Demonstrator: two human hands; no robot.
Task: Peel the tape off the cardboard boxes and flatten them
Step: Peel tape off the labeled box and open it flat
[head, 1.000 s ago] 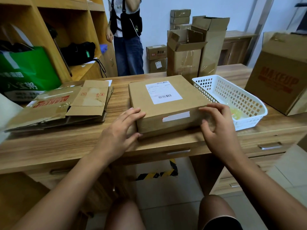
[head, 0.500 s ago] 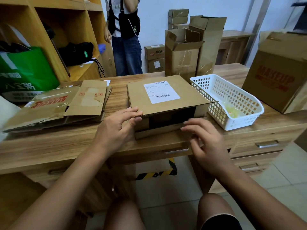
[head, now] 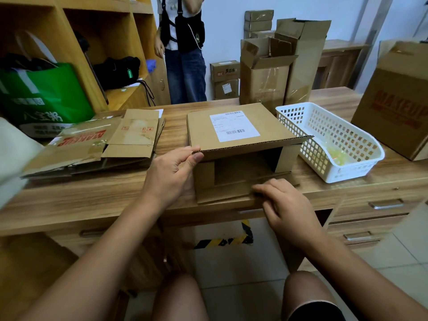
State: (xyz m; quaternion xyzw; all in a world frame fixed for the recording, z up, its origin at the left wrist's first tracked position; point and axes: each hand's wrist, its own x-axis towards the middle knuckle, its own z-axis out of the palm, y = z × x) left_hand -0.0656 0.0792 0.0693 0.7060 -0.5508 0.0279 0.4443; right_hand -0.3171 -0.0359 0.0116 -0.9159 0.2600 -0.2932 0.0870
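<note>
Head view, left hand (head: 171,174) pinching top flap (head: 201,135) of cardboard box (head: 287,158), right hand (head: 284,202) seemingly flat on bottom flap (head: 222,193)

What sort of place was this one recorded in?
Probably a small office or stockroom handling parcels: cardboard boxes stacked against the far wall, flattened cartons piled on a wooden desk, and open wooden shelving holding bags.
</note>
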